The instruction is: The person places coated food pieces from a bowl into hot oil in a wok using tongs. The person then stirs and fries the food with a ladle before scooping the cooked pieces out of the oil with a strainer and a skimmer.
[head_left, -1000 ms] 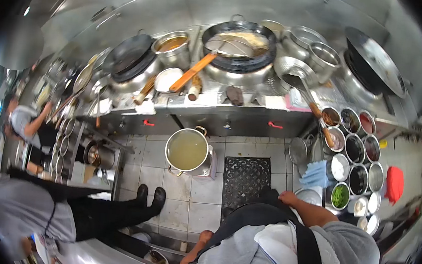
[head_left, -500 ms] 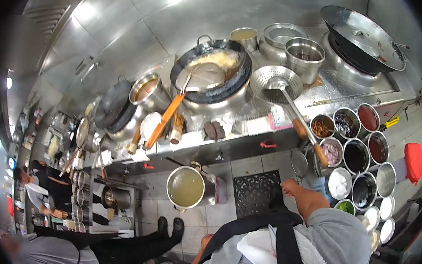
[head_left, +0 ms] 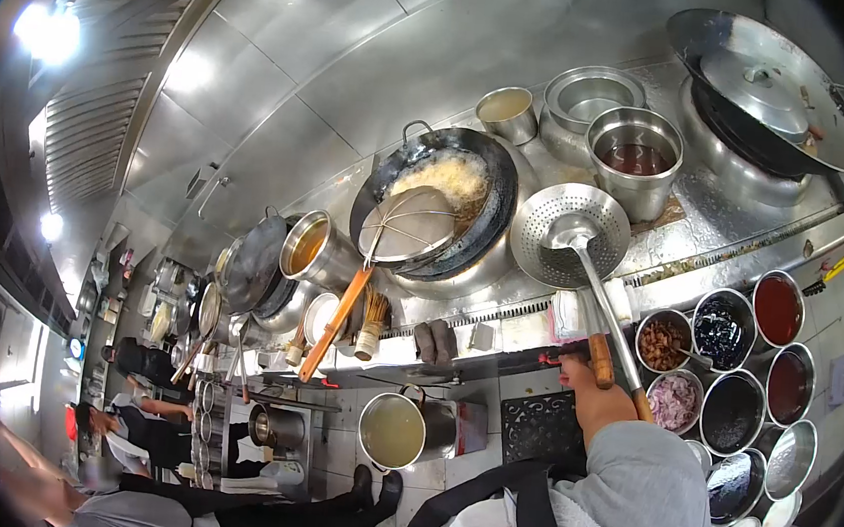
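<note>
The right hand (head_left: 578, 375) reaches the counter edge, a red tap (head_left: 547, 359) just left of its fingertips; whether they grip it, I cannot tell. A wooden handle (head_left: 600, 361) right of them partly covers the hand. The left hand is out of view.

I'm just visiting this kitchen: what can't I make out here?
All in the head view:
Left hand: out of sight, below the edge or behind the body.
Right hand: too small to tell whether it grips the red knob.
Middle wok: contents partly hidden by the mesh strainer.
Right wok: bottom partly covered by a lid.
</note>
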`<act>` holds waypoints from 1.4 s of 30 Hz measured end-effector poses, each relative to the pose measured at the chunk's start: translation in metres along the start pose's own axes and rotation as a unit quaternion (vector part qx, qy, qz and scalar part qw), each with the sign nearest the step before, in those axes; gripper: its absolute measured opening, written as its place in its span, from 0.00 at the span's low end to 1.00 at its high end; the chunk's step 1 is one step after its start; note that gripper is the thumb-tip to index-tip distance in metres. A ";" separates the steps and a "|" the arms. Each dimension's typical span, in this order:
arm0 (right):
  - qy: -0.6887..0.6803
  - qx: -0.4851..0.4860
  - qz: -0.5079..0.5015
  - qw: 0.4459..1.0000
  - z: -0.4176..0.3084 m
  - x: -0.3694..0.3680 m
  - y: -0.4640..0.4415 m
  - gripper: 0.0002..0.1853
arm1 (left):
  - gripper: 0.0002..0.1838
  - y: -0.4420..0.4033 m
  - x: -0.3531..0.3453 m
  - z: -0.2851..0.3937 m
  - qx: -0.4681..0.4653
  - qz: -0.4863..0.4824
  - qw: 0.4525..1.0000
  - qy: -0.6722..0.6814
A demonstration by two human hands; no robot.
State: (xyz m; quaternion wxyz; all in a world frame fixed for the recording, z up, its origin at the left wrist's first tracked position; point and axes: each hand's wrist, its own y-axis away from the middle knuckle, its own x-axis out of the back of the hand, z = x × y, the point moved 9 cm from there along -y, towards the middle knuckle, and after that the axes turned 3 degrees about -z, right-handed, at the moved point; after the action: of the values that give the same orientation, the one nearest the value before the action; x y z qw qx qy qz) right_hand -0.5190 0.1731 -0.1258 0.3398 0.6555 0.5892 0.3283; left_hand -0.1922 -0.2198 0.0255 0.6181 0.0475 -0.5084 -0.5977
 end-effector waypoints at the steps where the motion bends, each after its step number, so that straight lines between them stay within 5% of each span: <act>1: 0.023 -0.031 0.000 0.999 0.003 -0.004 -0.007 0.20 | 0.17 0.001 0.001 0.006 0.003 -0.004 1.000 -0.003; 7: -0.100 -0.032 -0.129 0.986 0.062 -0.017 -0.122 0.19 | 0.17 -0.002 0.001 0.029 0.017 -0.013 1.000 -0.015; 16: -0.012 -0.008 -0.045 0.999 0.001 0.000 -0.018 0.18 | 0.17 -0.014 0.003 0.052 0.014 -0.029 0.999 -0.040; 42: -0.008 0.012 -0.048 0.999 -0.009 0.008 0.007 0.18 | 0.17 -0.027 0.004 0.052 0.016 -0.036 0.998 -0.051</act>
State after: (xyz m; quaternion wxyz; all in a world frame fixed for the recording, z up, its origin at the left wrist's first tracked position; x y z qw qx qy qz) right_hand -0.5215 0.1814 -0.1151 0.3522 0.6327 0.6214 0.2992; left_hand -0.2477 -0.2016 0.0349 0.5684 0.0455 -0.5466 -0.6132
